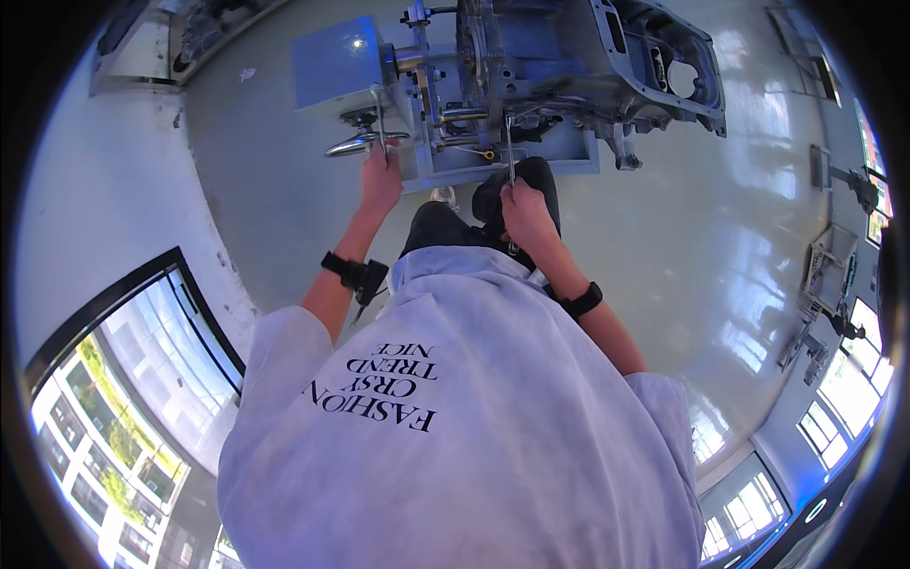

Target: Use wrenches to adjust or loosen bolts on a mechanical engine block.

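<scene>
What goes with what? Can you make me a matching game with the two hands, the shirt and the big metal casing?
Things:
1. Left hand
2. Right hand
3. Shirt
4. Big metal casing

Clues:
A. Pale, with dark printing
B. Close by the shiny handwheel
C. Right of the blue-grey box
D. In front of the dark trousers

Right pairs: 1-B, 2-D, 3-A, 4-C

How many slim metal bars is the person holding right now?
2. One bar is in the left hand, beside the shiny handwheel; the other bar is in the right hand, near the large metal casing. Closed fingers could hide another.
</scene>
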{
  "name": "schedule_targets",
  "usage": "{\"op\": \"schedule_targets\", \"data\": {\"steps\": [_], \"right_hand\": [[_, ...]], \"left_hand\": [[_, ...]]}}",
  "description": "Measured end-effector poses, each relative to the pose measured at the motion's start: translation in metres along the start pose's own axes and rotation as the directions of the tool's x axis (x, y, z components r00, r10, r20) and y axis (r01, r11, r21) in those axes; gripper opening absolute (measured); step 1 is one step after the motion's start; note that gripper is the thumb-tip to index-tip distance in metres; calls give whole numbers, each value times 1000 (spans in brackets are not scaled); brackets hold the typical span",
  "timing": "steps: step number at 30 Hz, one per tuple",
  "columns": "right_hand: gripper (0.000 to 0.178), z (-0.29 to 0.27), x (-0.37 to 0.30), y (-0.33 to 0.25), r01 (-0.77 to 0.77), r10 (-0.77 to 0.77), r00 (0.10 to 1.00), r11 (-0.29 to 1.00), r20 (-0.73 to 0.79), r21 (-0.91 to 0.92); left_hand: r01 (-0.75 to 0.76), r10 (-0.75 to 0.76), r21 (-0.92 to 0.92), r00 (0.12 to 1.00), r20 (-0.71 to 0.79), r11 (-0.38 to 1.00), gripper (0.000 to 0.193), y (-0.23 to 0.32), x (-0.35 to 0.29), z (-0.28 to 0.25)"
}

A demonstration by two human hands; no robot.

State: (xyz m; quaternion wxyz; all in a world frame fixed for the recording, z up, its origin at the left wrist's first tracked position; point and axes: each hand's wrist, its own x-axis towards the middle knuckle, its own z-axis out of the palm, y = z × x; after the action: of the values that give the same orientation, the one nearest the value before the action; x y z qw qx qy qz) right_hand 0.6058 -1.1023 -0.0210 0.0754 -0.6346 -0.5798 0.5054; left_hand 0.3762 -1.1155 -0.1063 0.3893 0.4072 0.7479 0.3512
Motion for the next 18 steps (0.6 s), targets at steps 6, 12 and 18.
{"op": "schedule_targets", "data": {"steps": [6,12,18], "right_hand": [[28,-4,1,-4,-29,28,999,999,35,46],[28,-5,2,-3,-28,25,998,999,58,44],[29,-6,4,1,-8,6,998,1000,56,26]], "left_hand": [[199,-169,-79,943,287,977,17,50,-59,-12],[213,-167,-65,894,417,975,22,85,-68,-16],[-12,-40,119,908,418,993,26,79,-60,-20]]}}
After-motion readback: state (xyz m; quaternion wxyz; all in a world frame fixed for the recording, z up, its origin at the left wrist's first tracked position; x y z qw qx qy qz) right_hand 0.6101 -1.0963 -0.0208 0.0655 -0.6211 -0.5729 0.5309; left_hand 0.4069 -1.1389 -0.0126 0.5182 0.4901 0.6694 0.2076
